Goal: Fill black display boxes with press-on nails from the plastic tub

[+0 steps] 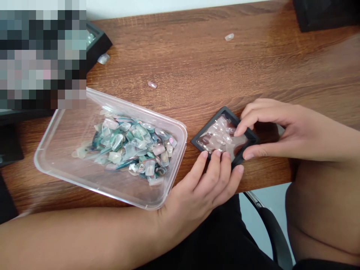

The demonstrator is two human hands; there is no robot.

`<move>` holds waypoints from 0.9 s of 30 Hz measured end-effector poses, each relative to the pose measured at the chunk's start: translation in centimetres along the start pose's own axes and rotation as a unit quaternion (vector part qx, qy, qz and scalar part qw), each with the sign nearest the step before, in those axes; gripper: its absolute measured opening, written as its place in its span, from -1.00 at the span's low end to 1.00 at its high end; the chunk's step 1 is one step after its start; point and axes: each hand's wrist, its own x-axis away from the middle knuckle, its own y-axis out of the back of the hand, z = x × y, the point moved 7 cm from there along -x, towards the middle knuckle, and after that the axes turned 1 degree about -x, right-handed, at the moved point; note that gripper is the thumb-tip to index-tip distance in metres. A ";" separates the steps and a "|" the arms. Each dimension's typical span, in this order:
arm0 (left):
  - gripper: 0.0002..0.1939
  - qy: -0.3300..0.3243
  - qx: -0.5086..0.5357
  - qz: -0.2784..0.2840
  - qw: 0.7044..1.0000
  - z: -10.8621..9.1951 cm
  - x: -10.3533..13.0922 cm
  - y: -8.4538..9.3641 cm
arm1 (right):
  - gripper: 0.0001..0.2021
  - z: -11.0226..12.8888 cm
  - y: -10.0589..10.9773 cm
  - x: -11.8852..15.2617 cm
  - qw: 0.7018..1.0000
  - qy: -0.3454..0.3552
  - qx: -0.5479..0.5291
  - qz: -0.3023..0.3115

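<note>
A small black-framed box [200, 135] with a clear window lies tilted to a diamond on the wooden table, near its front edge. Inside show several pinkish false nails [221, 131] with white star-like marks. My left hand [205, 183] has its fingertips curled on the frame's near edge; its thumb is hidden. At the right corner, my right hand [284, 125] grips the frame between thumb and bent fingers, the index fingertip over the window. A clear plastic tub [70, 174] stands left of the box, heaped with green, clear and pink false nails [132, 142].
Loose false nails lie on the table: a pink one [152, 84], a pale one [229, 37] and a clear one [104, 59]. Black boxes [98, 48] stand at the far left, partly blurred out. Another black object [327, 15] is at the far right. A chair armrest [271, 228] is below.
</note>
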 end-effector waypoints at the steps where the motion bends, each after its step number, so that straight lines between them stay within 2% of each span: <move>1: -0.39 -0.001 -0.003 0.002 1.000 0.0 0.0 0.0 | -0.69 0.1 0.0 0.0 1.000 -0.005 0.002 -0.002; 7: -0.40 -0.001 -0.018 0.007 1.000 -0.1 0.1 0.0 | -0.72 0.5 -0.4 0.5 1.000 -0.026 0.004 -0.007; 11: -0.44 0.013 -0.042 -0.002 0.999 0.0 -0.1 0.4 | -0.80 0.9 -1.4 1.4 1.000 -0.018 0.006 -0.024; 14: -0.50 0.018 -0.037 -0.017 0.999 -0.1 -0.2 0.7 | -0.78 1.7 -2.4 2.6 0.997 0.016 0.003 -0.074; 19: -0.56 0.023 0.014 -0.079 0.996 -0.4 0.0 0.6 | -0.81 3.4 -4.6 5.2 0.988 0.037 0.012 -0.149; 27: -0.56 0.018 0.072 -0.133 0.988 -1.4 2.2 0.5 | -0.79 5.7 -8.0 8.8 0.960 0.049 0.074 -0.267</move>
